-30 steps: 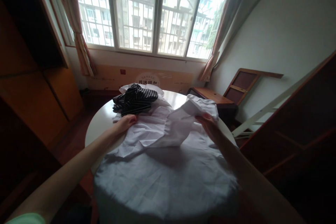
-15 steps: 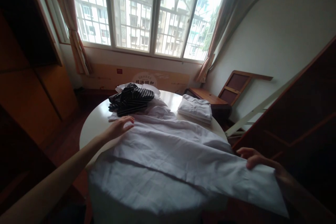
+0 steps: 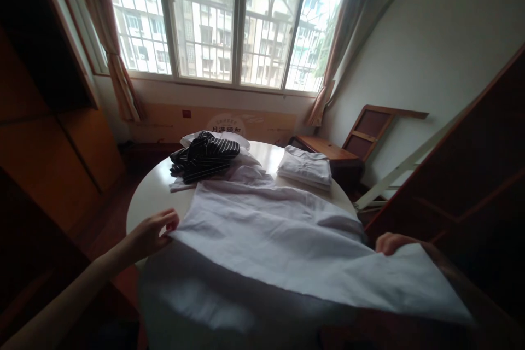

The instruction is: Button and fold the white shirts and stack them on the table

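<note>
A white shirt (image 3: 262, 235) is stretched across the near half of the round table, its lower edge raised and sagging between my hands. At its left corner, my left hand (image 3: 159, 227) pinches the cloth between thumb and fingers. My right hand (image 3: 394, 243) grips the right part of the shirt, its fingers curled over the top edge and the rest of the hand behind the fabric. A narrow end of the cloth hangs out past my right hand. Under the raised edge, more white cloth (image 3: 205, 301) lies in shadow, blurred.
The white round table (image 3: 141, 202) also bears a black striped garment (image 3: 209, 156) on white clothes at the back left. A folded stack of white shirts (image 3: 305, 167) sits at the back right. Beyond stand a wooden cabinet (image 3: 328, 147) and a window (image 3: 209, 22).
My left hand has moved toward me and left, now holding the shirt's near edge, which has lifted and spread. My right hand has shifted slightly, still on the cloth.
</note>
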A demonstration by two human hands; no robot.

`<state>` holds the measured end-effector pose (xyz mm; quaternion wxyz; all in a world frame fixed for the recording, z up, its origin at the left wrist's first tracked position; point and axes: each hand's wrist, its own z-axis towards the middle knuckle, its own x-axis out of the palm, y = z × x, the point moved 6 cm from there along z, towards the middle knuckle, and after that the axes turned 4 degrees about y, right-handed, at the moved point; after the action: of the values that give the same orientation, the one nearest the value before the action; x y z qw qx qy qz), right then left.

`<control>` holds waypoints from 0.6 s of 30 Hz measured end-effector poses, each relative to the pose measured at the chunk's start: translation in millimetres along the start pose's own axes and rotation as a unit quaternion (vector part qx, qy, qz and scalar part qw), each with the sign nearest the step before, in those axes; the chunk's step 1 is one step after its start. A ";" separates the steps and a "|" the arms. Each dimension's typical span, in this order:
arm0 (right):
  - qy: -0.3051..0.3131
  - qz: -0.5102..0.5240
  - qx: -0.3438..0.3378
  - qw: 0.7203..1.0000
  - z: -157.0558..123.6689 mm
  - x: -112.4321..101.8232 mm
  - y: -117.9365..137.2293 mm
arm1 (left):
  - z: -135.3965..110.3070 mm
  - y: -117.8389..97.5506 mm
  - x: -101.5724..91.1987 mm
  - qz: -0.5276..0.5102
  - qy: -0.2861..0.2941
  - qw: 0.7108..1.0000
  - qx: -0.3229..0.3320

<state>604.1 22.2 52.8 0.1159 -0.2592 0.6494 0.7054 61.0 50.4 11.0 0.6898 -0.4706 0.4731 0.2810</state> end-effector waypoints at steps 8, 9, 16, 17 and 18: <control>0.103 -0.069 0.070 0.990 24.9 -10.9 -9.3 | 46.9 45.9 -14.2 -0.166 0.059 0.972 -0.157; 0.078 -0.093 0.052 0.991 37.8 -12.1 -8.7 | 60.3 48.5 -11.8 -0.149 0.047 0.973 -0.168; -0.097 -0.286 0.020 0.953 127.4 13.2 -16.0 | 121.1 42.3 -6.2 -0.030 -0.055 0.966 -0.251; -0.112 -0.292 0.022 0.949 136.8 18.5 -16.9 | 123.1 40.6 -6.4 -0.026 -0.060 0.964 -0.257; -0.119 -0.291 0.028 0.949 145.5 23.9 -17.8 | 124.1 39.3 -6.5 -0.025 -0.063 0.963 -0.262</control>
<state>561.6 162.4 28.4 0.4003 -0.3476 0.5469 0.6479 73.9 180.0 15.5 0.5775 -0.6279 0.3265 0.4071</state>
